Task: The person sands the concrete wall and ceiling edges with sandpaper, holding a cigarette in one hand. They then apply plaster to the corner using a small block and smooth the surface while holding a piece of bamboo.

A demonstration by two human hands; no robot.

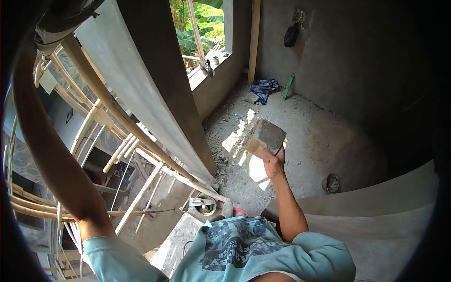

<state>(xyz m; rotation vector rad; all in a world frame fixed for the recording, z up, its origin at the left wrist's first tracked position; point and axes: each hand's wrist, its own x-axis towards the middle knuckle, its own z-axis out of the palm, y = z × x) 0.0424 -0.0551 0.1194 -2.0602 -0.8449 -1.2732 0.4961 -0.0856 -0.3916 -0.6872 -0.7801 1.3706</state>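
My right hand (274, 162) grips the near edge of a flat, squarish board (256, 141) with grey mortar (271, 135) on its top, held out over the rubble-strewn floor. My left arm (51, 155) reaches up along the left side to the top left corner, beside a bamboo pole (89, 70). The left hand's fingers are hidden in the dark edge there, so its hold cannot be made out.
Bamboo scaffolding (112, 124) fills the left, beyond a pale column (136, 75). A window sill (211, 70) holds small items. A green level (288, 87) leans by a dark cloth (265, 89). A bucket (331, 183) stands right; a trowel (202, 203) lies low.
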